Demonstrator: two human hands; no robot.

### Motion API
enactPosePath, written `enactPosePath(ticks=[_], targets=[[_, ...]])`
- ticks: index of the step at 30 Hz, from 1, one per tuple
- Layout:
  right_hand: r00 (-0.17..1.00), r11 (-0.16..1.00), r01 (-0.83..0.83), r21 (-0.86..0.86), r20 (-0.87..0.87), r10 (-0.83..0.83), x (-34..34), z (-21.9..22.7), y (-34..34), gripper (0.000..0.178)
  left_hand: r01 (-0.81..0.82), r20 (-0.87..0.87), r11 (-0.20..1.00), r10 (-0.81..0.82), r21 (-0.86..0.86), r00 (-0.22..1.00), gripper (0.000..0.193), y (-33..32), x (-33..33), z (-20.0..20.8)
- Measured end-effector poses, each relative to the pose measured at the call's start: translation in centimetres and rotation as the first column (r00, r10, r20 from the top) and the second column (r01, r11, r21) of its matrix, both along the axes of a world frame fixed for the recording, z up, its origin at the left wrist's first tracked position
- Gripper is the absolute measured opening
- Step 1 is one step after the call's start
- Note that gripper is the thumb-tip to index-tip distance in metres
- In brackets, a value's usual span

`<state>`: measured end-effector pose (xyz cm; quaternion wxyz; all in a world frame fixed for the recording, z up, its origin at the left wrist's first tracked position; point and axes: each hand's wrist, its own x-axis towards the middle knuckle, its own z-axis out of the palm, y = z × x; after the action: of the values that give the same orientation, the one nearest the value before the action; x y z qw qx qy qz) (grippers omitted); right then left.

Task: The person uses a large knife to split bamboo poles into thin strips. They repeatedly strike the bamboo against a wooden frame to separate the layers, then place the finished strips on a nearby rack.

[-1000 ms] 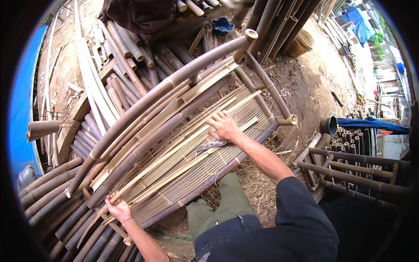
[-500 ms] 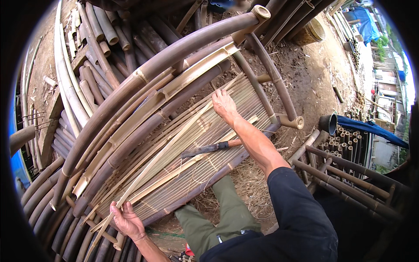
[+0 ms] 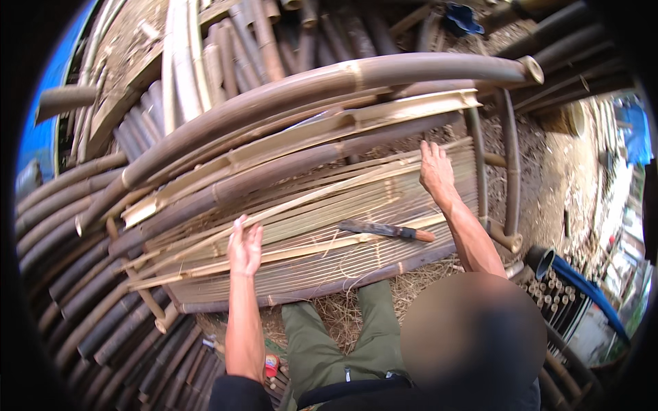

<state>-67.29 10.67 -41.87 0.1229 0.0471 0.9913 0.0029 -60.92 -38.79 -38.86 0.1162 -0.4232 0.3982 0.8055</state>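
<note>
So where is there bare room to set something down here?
The dirt beyond the bench's right end, short of the black bucket, looks open. A narrow band of seat slats between knife and front rail is mostly bare. Crowded: behind the knife, under loose strips, and left of the bench, packed with poles.

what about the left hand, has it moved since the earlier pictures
Yes: against the bamboo bench, the left hand has moved right, from the bench's left end toward its middle.

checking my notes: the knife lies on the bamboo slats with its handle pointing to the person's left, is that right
Not quite: in the head view, the handle of the knife points to the person's right, not left. It does lie on the bamboo slats.
</note>
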Motion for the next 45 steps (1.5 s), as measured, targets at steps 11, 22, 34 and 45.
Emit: enactPosePath(ticks=[11,22,34,45], targets=[[0.88,0.822,-0.474,-0.315,-0.154,0.449,-3.2,-3.6,-25.0,0.068,0.22,0.333,0.692,0.031,-0.688,0.942,0.058,-6.0,-2.5,-10.7],[0.742,0.743,-0.667,-0.054,-0.148,0.655,-6.9,-8.2,-33.0,0.067,0.21,0.858,-0.848,-0.42,-0.487,0.295,0.06,-26.0,-9.2,-8.0],[0.779,0.638,-0.624,-0.452,-0.3,0.55,4.5,5.1,-28.2,0.037,0.123,0.658,-0.651,-0.752,-0.749,0.03,0.09,-26.2,-1.7,6.8],[0.986,0.987,0.16,-0.03,0.058,-0.158,15.7,11.0,4.7,0.097,0.153,0.563,-0.623,-0.768,-0.767,-0.307,0.073,20.0,-0.3,10.2]])
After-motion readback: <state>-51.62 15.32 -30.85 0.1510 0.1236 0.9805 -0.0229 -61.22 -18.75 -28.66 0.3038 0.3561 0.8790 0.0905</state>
